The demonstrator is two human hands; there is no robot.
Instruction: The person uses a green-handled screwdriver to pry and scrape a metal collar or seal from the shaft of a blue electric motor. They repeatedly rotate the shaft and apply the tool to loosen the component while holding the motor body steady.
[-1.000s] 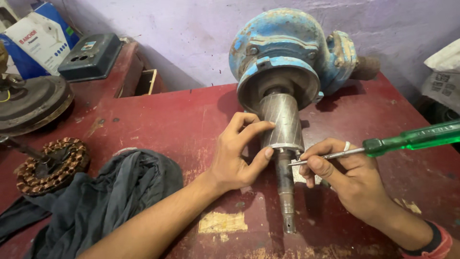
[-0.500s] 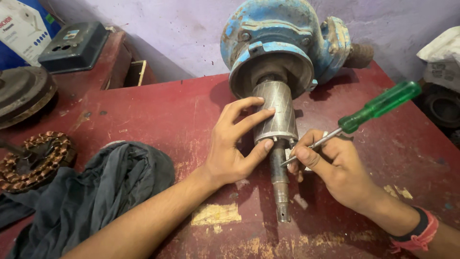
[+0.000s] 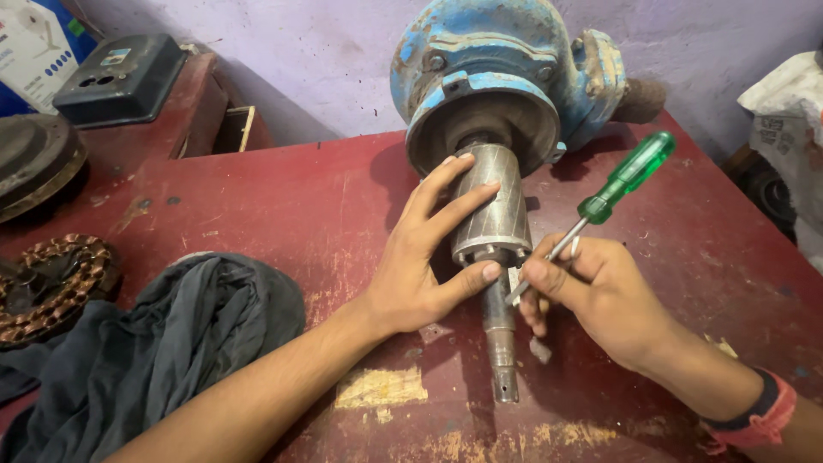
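Spreading across nearly the whole view, a worn red table (image 3: 283,214), scuffed and chipped to yellow near the front edge. Standing at the back edge, right of the middle, a heavy blue motor housing (image 3: 497,69), open mouth turned to the front. Heaped at the front left corner, a dark grey cloth (image 3: 163,343). Lying by the left edge, a round copper winding (image 3: 51,287), partly under the cloth. Sitting further back at the left edge, a dark round metal part (image 3: 34,163), with a black box (image 3: 120,77) on a raised ledge at the back left corner.

Sticking out of the housing toward the front edge, a grey metal rotor (image 3: 493,206), its thinner shaft (image 3: 500,343) lying on the table and ending near the front edge.

Resting on the rotor from its left side, the left hand (image 3: 420,266), fingers spread over the drum, thumb pressed to its lower rim. Just right of the shaft, the right hand (image 3: 600,296), fingers curled together, pinching the metal shank of a green-handled screwdriver (image 3: 621,180); tip set against the rotor's lower end beside the left thumb, handle tilted up toward the back right corner. Circling the right wrist, a red and black band (image 3: 759,411).
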